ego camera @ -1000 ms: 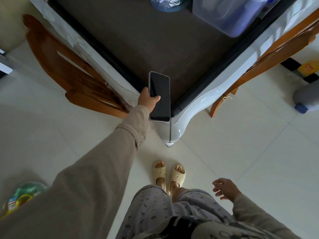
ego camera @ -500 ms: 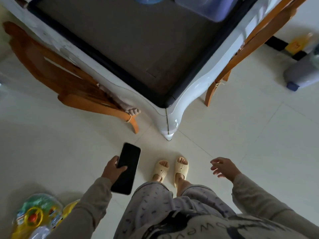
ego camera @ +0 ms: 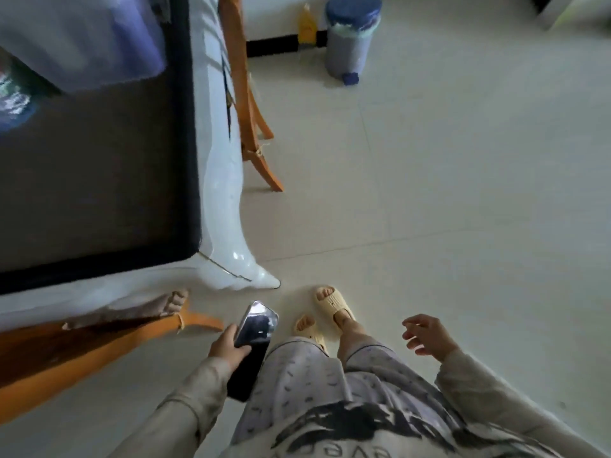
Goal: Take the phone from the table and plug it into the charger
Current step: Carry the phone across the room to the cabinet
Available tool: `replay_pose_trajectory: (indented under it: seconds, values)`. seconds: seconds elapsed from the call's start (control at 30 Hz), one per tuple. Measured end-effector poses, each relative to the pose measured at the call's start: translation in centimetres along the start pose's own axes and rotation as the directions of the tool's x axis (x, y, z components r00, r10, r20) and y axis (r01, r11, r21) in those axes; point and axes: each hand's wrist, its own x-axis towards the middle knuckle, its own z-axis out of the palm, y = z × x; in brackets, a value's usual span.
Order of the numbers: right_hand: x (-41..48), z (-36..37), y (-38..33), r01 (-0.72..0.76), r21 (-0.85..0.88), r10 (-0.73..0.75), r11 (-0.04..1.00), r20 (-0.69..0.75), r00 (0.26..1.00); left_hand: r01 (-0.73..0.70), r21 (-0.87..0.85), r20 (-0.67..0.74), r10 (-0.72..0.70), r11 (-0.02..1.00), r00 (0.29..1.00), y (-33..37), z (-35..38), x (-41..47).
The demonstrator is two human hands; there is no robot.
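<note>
The black phone (ego camera: 254,345) is in my left hand (ego camera: 228,347), held low beside my left thigh with its dark screen up and catching a reflection at the top. My fingers wrap its left edge. My right hand (ego camera: 426,335) hangs free on the right with the fingers spread, holding nothing. The dark-topped table (ego camera: 99,180) with a white rim lies to the upper left, its corner just ahead of the phone. No charger or cable shows in this view.
Wooden chairs stand at the table's near side (ego camera: 99,345) and right side (ego camera: 248,104). A translucent bin (ego camera: 82,38) sits on the table. A blue-lidded pedal bin (ego camera: 350,38) and a yellow bottle (ego camera: 305,28) stand by the far wall. Pale tiled floor stretches to the right.
The phone has been lifted off the table corner and brought down to my left side. My view has swung right, so the table now lies to the left. My feet are stepping.
</note>
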Motion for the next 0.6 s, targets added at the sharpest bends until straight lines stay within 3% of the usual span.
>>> replay_pose_trajectory:
  seconds: [0.2, 0.37, 0.6]
  values:
    - [-2.3, -1.6, 9.8, -0.177, 0.34, 0.22, 0.924, -0.093, 0.971, -0.256, 0.172, 0.1, 0.242, 0.951, 0.965, 9.7, 3.0, 0.2]
    - [-3.4, -1.9, 14.6, -0.234, 0.494, 0.327, 0.837, -0.108, 0.939, -0.455, 0.219, 0.126, 0.437, 0.863, 0.89, 18.2, 5.7, -0.2]
    - [-1.3, -7.2, 15.4, -0.239, 0.654, 0.397, 0.718, -0.103, 0.912, -0.516, 0.269, 0.189, 0.481, 0.813, 0.856, 27.2, 11.3, 0.7]
